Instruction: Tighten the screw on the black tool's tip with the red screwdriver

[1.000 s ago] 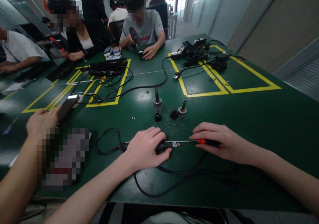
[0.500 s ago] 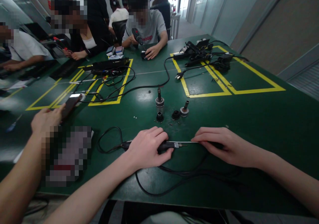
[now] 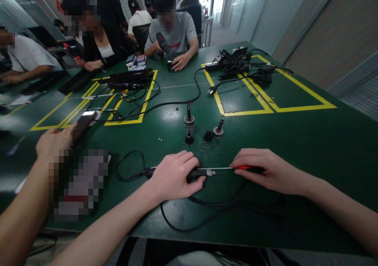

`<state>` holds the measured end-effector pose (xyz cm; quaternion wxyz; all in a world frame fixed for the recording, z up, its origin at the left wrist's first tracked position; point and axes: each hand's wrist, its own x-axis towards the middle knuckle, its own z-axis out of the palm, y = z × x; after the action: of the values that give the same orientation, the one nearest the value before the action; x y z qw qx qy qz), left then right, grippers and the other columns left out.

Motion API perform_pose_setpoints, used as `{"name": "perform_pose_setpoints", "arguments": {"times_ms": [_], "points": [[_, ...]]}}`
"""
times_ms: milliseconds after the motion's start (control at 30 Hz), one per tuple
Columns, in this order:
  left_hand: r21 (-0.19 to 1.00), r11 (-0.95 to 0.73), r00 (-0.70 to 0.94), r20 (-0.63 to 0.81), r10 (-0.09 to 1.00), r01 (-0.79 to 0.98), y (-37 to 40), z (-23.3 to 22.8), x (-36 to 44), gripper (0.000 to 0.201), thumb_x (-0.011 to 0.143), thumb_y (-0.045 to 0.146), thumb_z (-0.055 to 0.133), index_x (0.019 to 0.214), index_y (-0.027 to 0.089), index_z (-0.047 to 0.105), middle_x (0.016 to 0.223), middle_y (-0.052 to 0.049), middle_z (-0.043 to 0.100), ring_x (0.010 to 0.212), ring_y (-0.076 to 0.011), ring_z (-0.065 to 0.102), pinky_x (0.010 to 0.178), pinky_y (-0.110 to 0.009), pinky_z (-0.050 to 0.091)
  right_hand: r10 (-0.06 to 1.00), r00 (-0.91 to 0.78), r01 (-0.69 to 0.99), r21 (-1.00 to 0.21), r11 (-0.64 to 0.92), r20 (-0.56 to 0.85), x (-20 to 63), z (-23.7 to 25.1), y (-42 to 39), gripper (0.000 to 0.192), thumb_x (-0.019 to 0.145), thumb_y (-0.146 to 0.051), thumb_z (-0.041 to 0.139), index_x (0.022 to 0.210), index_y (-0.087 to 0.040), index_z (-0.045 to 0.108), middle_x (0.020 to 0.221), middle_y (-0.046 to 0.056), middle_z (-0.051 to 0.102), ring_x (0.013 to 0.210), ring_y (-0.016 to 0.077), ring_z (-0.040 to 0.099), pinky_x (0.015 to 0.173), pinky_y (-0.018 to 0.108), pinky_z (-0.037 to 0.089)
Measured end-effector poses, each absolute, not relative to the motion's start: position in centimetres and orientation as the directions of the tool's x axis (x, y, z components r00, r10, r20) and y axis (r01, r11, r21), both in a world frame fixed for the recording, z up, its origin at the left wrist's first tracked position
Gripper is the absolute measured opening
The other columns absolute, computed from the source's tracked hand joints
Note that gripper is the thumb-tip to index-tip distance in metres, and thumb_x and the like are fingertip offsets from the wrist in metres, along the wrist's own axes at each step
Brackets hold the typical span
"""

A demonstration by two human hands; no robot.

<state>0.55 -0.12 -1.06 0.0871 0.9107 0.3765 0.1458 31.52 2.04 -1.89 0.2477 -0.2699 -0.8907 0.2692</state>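
On the green table point(image 3: 295, 140), the left hand point(image 3: 174, 177) closed around a black corded tool point(image 3: 196, 174) — the right hand point(image 3: 265, 171) pinched a red-handled screwdriver point(image 3: 245, 167) against its tip.

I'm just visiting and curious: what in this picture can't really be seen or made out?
Head view only:
- Black tool: its body lies under the left hand.
- Screwdriver: the right hand covers most of the red handle.
- Where its tip meets the tool: too small to tell.
- Small parts on the table: too small to identify.
- Pixelated patch: blurred out.
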Motion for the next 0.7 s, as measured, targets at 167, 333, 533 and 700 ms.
{"name": "perform_pose_setpoints", "arguments": {"times_ms": [167,333,533,700], "points": [[0.269,-0.706,0.676,0.207,0.707,0.656,-0.2,-1.0,0.5,0.019,0.097,0.036,0.068,0.086,0.021,0.061,0.081,-0.001,0.066,0.076,-0.0189,0.064,0.064,-0.032,0.044,0.598,-0.754,0.356,-0.595,0.72,0.272,31.3,-1.4,1.9,0.026,0.113,-0.025,0.053,0.108,-0.021,0.078,0.093,0.006,0.079,0.075,0.0173,0.075,0.063,0.027,0.054],[0.268,-0.713,0.677,0.226,0.701,0.648,-0.1,-1.0,0.5,0.018,0.096,0.034,0.069,0.086,0.021,0.062,0.081,-0.001,0.067,0.075,-0.0184,0.063,0.064,-0.031,0.044,0.599,-0.748,0.396,-0.533,0.747,0.284,31.3,-1.6,1.9,0.021,0.109,-0.021,0.057,0.108,-0.02,0.078,0.097,0.008,0.079,0.078,0.0182,0.075,0.067,0.028,0.055],[0.264,-0.725,0.681,0.25,0.689,0.636,0.0,-1.2,0.3,0.015,0.096,0.032,0.069,0.088,0.021,0.063,0.083,-0.001,0.067,0.076,-0.0187,0.064,0.064,-0.032,0.045,0.587,-0.746,0.411,-0.476,0.778,0.315,30.9,-1.9,1.8,0.017,0.105,-0.018,0.06,0.104,-0.021,0.077,0.096,0.008,0.078,0.082,0.0192,0.074,0.072,0.03,0.056],[0.257,-0.728,0.685,0.246,0.685,0.635,0.0,-1.1,0.2,0.014,0.095,0.031,0.07,0.088,0.021,0.063,0.083,-0.001,0.068,0.076,-0.019,0.065,0.064,-0.032,0.045,0.623,-0.69,0.441,-0.468,0.766,0.368,30.4,-2.4,1.5,0.017,0.101,-0.017,0.061,0.101,-0.02,0.078,0.096,0.009,0.075,0.083,0.0208,0.072,0.072,0.033,0.055]]}}
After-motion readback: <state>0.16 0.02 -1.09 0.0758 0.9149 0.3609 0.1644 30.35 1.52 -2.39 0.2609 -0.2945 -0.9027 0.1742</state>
